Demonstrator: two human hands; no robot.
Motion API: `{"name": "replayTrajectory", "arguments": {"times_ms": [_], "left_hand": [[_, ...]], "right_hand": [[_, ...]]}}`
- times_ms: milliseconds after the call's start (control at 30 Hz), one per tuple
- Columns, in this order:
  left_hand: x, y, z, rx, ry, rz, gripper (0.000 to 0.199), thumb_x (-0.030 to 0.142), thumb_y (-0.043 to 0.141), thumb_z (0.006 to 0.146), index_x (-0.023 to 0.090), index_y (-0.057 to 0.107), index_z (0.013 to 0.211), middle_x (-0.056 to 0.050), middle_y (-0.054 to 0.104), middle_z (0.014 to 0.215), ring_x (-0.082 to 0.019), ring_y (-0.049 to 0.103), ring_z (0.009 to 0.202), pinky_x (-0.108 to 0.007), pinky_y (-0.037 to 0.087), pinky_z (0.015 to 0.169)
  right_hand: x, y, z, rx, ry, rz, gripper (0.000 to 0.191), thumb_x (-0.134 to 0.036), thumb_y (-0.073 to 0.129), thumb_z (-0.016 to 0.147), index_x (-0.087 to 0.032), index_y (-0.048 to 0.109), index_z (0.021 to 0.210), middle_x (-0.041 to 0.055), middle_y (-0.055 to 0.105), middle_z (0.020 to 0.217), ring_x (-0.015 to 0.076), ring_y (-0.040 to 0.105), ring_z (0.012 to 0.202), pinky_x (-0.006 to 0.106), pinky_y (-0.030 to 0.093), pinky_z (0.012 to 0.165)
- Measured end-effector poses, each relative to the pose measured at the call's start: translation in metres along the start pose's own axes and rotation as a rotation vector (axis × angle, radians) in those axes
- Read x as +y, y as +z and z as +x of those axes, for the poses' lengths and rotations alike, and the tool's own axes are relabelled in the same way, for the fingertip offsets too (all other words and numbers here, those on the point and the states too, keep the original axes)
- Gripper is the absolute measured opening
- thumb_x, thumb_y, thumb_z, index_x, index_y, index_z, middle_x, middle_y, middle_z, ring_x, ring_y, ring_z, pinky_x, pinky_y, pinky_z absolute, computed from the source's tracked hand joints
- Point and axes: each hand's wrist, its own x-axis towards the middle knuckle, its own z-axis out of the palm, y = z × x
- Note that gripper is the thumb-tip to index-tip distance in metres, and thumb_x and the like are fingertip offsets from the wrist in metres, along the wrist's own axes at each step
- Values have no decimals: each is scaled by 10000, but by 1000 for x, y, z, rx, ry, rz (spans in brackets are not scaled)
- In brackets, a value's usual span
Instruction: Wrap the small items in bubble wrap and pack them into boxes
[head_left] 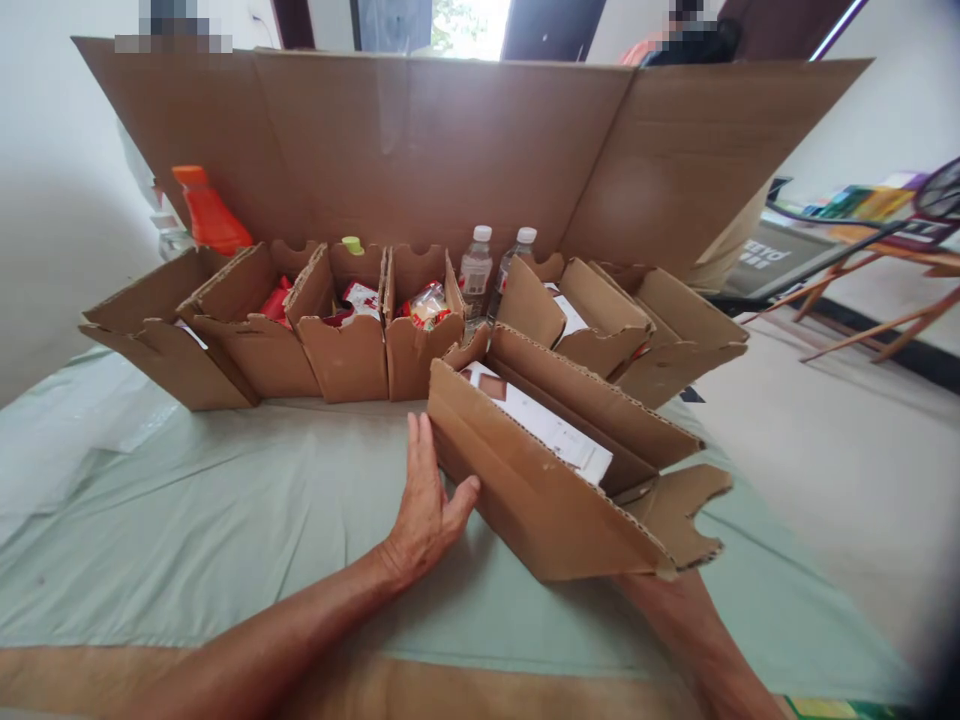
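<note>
Unit in hand: a narrow, open-topped bin of brown corrugated cardboard [532, 480], set diagonally in front of the other bins, above a pale green cloth [225, 520]. Inside the bin lies a long white carton with a brown printed patch [551, 425].

Left hand [424, 515]: open, fingers extended and thumb spread, with the fingertips at the left end of the bin and the thumb against its near side wall. Right hand [664, 597]: at the underside of the bin's near right end; its fingers are hidden, so its grip cannot be determined.

Behind the bin: four brown cardboard bins [345, 355] stand side by side on the left, holding red items and a clear-wrapped packet. More cardboard bins [600, 335] stand on the right. Between the two groups are two clear plastic bottles with white caps [475, 275]. An orange plastic bottle [214, 215] leans behind the leftmost bins. A wide brown cardboard panel [450, 140] rises at the rear
</note>
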Motion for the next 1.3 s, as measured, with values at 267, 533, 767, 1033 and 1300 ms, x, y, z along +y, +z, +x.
{"name": "replayTrajectory", "arguments": {"times_ms": [267, 533, 767, 1033, 1300], "left_hand": [[0, 31, 14, -169, 48, 43, 764, 488, 455, 1016, 144, 184, 1642, -181, 111, 1736, -323, 81, 1614, -543, 75, 1317], [-10, 22, 12, -206, 135, -29, 875, 653, 446, 986, 189, 141, 1661, -145, 52, 1748, -322, 55, 1617, -541, 83, 1312], [-9, 18, 6, -198, 195, -66, 873, 666, 462, 976, 230, 144, 1662, -141, 97, 1746, -336, 96, 1612, -563, 120, 1299], [-12, 8, 23, -190, 200, -102, 855, 693, 422, 975, 201, 226, 1646, -156, 158, 1734, -326, 131, 1608, -546, 118, 1303], [-13, 21, 27, -47, 18, -146, 720, 601, 407, 1013, 180, 330, 1592, -167, 315, 1679, -318, 290, 1559, -523, 220, 1290]], "right_hand": [[-9, 19, 4, 79, 99, 13, 391, -524, 779, 669, -232, 642, 891, 77, 796, 852, 290, 767, 757, 391, 650, 691], [-24, 34, 6, 79, 86, -209, 417, -597, 704, 727, -220, 658, 899, 77, 780, 845, 266, 743, 695, 383, 617, 652], [-14, 30, -3, 111, 51, -403, 451, -667, 680, 726, -226, 700, 824, 81, 769, 799, 297, 733, 731, 415, 589, 669], [-20, 47, -4, 74, -22, -341, 369, -594, 689, 808, -236, 653, 889, 33, 733, 790, 225, 693, 625, 332, 552, 527], [-34, 65, 62, 84, -56, -521, 379, -596, 603, 838, -224, 575, 902, 64, 738, 857, 222, 681, 657, 346, 510, 625]]}}
